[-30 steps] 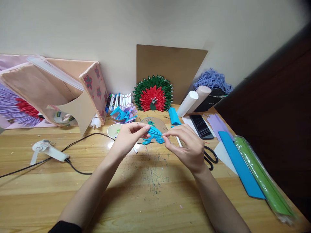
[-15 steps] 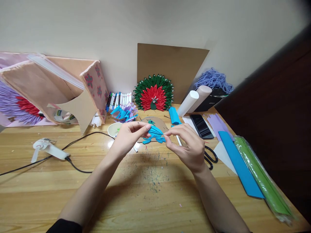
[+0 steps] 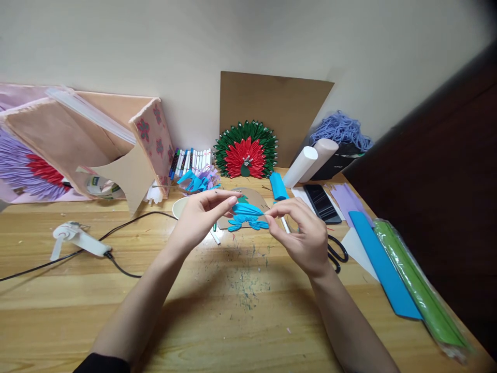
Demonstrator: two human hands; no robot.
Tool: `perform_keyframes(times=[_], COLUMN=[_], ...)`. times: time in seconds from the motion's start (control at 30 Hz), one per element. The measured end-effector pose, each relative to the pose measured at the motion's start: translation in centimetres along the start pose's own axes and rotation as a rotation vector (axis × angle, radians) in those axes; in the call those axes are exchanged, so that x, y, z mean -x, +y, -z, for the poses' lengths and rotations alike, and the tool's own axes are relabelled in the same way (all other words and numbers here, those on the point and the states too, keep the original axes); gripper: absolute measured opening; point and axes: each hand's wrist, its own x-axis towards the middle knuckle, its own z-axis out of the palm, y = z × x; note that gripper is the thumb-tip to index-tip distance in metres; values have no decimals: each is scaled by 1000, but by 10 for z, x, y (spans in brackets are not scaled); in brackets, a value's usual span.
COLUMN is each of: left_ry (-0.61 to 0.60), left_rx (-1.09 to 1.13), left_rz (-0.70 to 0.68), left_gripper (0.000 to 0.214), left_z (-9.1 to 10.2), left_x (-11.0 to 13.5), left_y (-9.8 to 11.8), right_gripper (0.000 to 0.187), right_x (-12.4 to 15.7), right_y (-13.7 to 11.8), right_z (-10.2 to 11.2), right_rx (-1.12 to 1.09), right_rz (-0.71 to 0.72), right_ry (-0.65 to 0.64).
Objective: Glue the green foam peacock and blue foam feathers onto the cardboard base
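Note:
Both my hands hold a small folded blue paper piece above a brown cardboard semicircle that bears a little teal peacock head and blue paper feathers. My left hand pinches the piece's left end with thumb and fingers. My right hand pinches its right tip. The piece is pleated like a fan and lies nearly level between the two hands.
A red and green paper peacock fan leans on a brown board. Markers, a paper cup, a glue gun with cord, scissors, a phone, paper rolls, and blue and green sheets surround the wooden table.
Both hands shifted slightly; the left hand rose a little and the blue piece now lies flatter between them. The grip is unchanged.

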Motion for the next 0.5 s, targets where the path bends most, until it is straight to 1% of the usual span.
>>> perform_keyframes(times=[0.1,0.23,0.3,0.4,0.5], left_ry=[-40,-155,-176,-131,-109], left_rx=[-36,-163,-245,-312,-300], left_rz=[-123,-369,-479,-545,-530], left_gripper=[27,35,34,18,8], left_z=[8,15,16,14,12], left_x=[1,5,6,6,6], left_y=[3,8,11,13,12], right_gripper=[5,3,6,11,13], right_x=[0,1,1,0,0], right_y=[0,4,7,10,12], right_z=[0,-1,-2,-3,-3], right_rx=[-155,-399,-483,-544,-599], right_rz=[-161,-375,-475,-605,-683], right_ry=[-18,-47,-75,-118,-178])
